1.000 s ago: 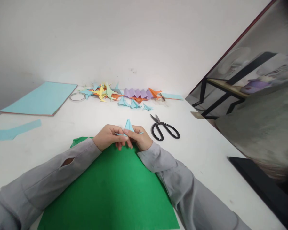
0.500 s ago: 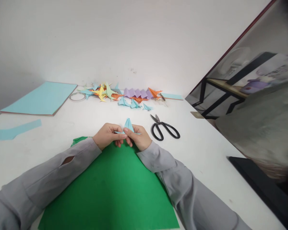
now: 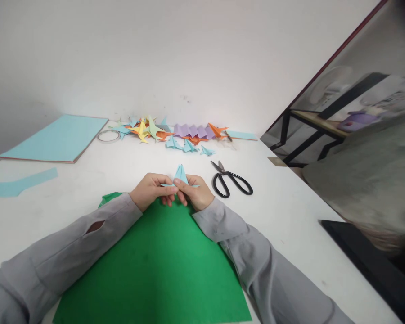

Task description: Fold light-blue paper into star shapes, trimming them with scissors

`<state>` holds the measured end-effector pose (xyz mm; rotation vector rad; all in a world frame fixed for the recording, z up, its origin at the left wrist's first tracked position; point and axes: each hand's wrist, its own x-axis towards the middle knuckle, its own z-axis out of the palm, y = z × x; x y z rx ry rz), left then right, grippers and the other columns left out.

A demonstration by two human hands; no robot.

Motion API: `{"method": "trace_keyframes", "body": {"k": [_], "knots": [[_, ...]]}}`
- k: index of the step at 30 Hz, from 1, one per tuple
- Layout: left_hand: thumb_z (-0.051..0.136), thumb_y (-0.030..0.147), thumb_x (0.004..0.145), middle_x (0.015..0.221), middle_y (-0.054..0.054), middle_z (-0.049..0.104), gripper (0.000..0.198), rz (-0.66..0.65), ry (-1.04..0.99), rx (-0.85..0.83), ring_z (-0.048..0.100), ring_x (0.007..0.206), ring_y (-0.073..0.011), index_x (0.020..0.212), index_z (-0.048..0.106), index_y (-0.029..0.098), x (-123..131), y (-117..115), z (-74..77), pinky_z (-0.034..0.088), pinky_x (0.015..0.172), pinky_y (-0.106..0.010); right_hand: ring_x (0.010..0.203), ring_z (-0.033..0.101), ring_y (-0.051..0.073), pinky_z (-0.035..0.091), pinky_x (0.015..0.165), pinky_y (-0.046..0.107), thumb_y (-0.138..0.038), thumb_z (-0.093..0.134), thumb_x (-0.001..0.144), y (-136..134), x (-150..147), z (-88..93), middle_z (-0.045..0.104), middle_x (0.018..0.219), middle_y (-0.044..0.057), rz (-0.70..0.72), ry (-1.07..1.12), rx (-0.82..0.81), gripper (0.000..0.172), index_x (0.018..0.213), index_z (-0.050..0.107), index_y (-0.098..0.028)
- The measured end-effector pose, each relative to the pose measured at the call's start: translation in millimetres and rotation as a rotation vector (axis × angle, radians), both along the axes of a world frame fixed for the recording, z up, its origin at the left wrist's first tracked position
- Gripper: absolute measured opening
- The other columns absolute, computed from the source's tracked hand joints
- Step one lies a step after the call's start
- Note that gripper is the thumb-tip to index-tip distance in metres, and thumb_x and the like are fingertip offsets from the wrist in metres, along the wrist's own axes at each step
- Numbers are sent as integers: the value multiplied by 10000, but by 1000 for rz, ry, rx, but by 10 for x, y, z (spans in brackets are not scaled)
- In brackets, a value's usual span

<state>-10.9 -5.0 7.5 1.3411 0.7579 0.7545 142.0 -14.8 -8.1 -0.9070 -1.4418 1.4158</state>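
A light-blue folded paper crane (image 3: 181, 173) is pinched between my two hands, its pointed part upward and thin tips sticking out to the sides. My left hand (image 3: 151, 190) grips its left side with thumb and fingers. My right hand (image 3: 197, 191) has its thumb pressed across the front of the folds. Much of the lower paper is covered by my fingers. Under both hands lies a large green sheet (image 3: 151, 265). Black-handled scissors (image 3: 225, 177) rest with blades parted, to the right of my right hand.
Along the wall lie colourful folded paper cranes (image 3: 143, 129), a purple pleated paper strip (image 3: 194, 131) and several small blue cranes (image 3: 189, 146). Left are a stack of blue paper (image 3: 56, 138), a wire ring (image 3: 108, 136) and a blue paper offcut (image 3: 23, 182). A shelf (image 3: 319, 121) stands right.
Both hands keep their hold on the blue crane, with only a very slight shift of the fingers and paper. Everything else lies as before.
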Motion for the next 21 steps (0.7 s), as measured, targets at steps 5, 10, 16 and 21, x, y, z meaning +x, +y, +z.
{"method": "trace_keyframes", "body": {"k": [5, 10, 16, 21], "knots": [[676, 298, 635, 515, -19, 607, 203, -24, 21, 14, 550, 395, -104, 595, 605, 113, 3, 10, 7, 386, 382, -202, 309, 445, 69, 303, 326, 190, -458, 598, 720, -6, -2, 16, 526, 393, -26, -5, -14, -18, 375, 536, 553, -134], [660, 323, 649, 511, -21, 602, 231, -21, -12, -62, 546, 389, -102, 582, 605, 109, 7, 11, 0, 390, 378, -203, 296, 427, 58, 292, 319, 184, -452, 593, 726, 0, -1, 0, 525, 384, -26, -13, 34, -27, 383, 521, 553, -131], [703, 336, 597, 502, 0, 590, 251, 98, -49, -98, 524, 366, -89, 592, 593, 110, 36, 17, -5, 384, 354, -196, 283, 410, 48, 282, 307, 168, -407, 637, 706, 29, 7, -54, 518, 371, -50, -84, 125, -34, 321, 558, 529, -144], [724, 319, 573, 470, 3, 582, 257, 194, -41, -84, 508, 356, -80, 545, 583, 105, 51, 18, -5, 378, 345, -191, 288, 429, 53, 302, 299, 167, -390, 666, 679, 14, -11, -46, 536, 393, -44, -131, 153, -38, 310, 554, 531, -141]]}}
